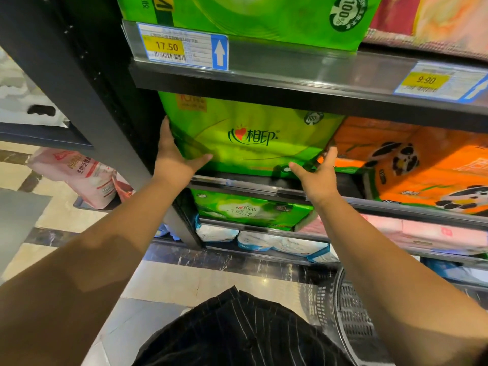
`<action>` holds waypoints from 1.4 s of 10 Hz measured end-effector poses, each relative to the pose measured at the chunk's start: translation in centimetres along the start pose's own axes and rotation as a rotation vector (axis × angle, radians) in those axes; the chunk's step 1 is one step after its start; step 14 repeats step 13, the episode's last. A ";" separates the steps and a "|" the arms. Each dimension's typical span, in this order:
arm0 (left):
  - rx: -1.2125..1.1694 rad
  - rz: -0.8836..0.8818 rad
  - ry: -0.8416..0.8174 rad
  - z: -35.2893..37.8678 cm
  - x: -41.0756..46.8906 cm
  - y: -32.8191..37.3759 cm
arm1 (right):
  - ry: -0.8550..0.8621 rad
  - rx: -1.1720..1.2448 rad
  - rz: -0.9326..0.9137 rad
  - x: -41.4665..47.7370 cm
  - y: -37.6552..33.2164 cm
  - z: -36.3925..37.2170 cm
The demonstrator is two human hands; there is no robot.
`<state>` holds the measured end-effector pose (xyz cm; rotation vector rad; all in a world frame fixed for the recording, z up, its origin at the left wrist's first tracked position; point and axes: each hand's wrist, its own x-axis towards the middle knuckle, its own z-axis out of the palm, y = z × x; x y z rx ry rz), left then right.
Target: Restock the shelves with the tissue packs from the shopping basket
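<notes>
Single view — a wide-angle camera worn on the person's head. It faces forward and down towards the shelves, near enough that one green tissue pack fills the centre. The left hand and right hand sit mid-frame, with the arms spanning up from the lower corners. The floor and the basket occupy the bottom edge — directly below the lens.
</notes>
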<state>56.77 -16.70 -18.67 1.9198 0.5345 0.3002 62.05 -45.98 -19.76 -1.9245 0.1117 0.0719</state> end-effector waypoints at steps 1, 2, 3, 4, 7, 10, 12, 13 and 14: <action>0.043 -0.100 -0.054 0.2 0.5 -1.1 | -0.031 0.015 0.053 0.2 0.8 0.1; 0.002 -0.173 -0.078 1.2 0.9 -0.8 | -0.054 0.019 0.085 0.4 1.2 0.6; 0.020 -0.194 -0.042 2.0 1.3 0.1 | -0.074 0.043 0.093 0.7 1.2 1.3; 0.162 -0.209 -0.106 2.0 2.2 1.2 | -0.141 0.009 0.115 1.6 0.8 1.4; 0.348 0.027 0.035 2.5 -3.1 -1.3 | 0.120 -0.289 -0.139 -0.9 0.8 0.5; 0.714 0.079 -0.383 1.5 -0.5 0.7 | -0.372 -0.787 -0.101 0.5 -1.2 1.9; 0.606 0.055 -0.411 2.1 -3.3 0.8 | -0.463 -0.817 -0.051 -0.5 -0.9 1.4; 0.698 0.085 -0.388 2.0 -5.0 0.2 | -0.434 -0.842 -0.057 -1.2 -0.4 1.0; 0.698 0.085 -0.388 2.0 -5.0 0.2 | -0.434 -0.842 -0.057 -1.2 -0.4 1.0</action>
